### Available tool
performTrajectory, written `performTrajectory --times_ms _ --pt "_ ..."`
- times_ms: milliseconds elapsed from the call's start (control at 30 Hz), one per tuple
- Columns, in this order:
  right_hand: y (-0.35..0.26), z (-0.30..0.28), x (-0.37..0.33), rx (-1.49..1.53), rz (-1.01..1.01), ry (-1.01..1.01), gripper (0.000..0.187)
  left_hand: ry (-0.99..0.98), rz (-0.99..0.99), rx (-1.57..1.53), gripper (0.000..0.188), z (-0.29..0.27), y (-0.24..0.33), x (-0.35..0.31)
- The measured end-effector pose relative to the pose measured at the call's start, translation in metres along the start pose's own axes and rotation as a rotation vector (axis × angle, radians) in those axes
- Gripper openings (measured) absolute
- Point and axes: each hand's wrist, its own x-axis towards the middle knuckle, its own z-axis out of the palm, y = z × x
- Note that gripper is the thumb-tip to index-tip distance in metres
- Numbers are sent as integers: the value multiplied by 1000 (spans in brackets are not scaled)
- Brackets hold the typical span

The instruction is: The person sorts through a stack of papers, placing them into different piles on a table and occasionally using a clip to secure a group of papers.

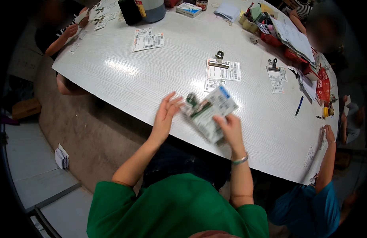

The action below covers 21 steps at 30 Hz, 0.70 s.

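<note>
Over the near edge of the white table, my right hand (232, 129) grips a stack of printed labels (210, 123) with thumb on top. A metal bulldog clip (196, 106) sits across the stack's upper left side; the stack is slightly blurred. My left hand (167, 115) is just left of the clip, fingers stretched out and apart, holding nothing. Whether its fingertips touch the stack's corner I cannot tell. Just beyond lies another label stack (234, 71) under a large bulldog clip (219, 61).
More labels (148, 41) lie farther left, and a clipped bundle (276, 77) lies right. A blue pen (299, 106) and a pile of papers (293, 37) are at the right side. A dark jug (153, 10) stands at the back. Other people sit around the table (112, 91).
</note>
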Motion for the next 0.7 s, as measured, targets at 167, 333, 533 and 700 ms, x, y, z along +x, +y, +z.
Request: performTrajectory --times_ms 167,333,533,700 --pt "1 -30 120 -552 -437 129 32 169 440 946 41 -41 -10 24" --pt "-10 -42 187 -977 -372 90 31 72 486 1067 39 -34 -15 24" --pt "-10 -52 160 -739 -233 48 35 232 427 904 37 -73 11 85" --pt "19 -69 112 -758 -233 101 35 483 20 1197 50 -140 50 212"
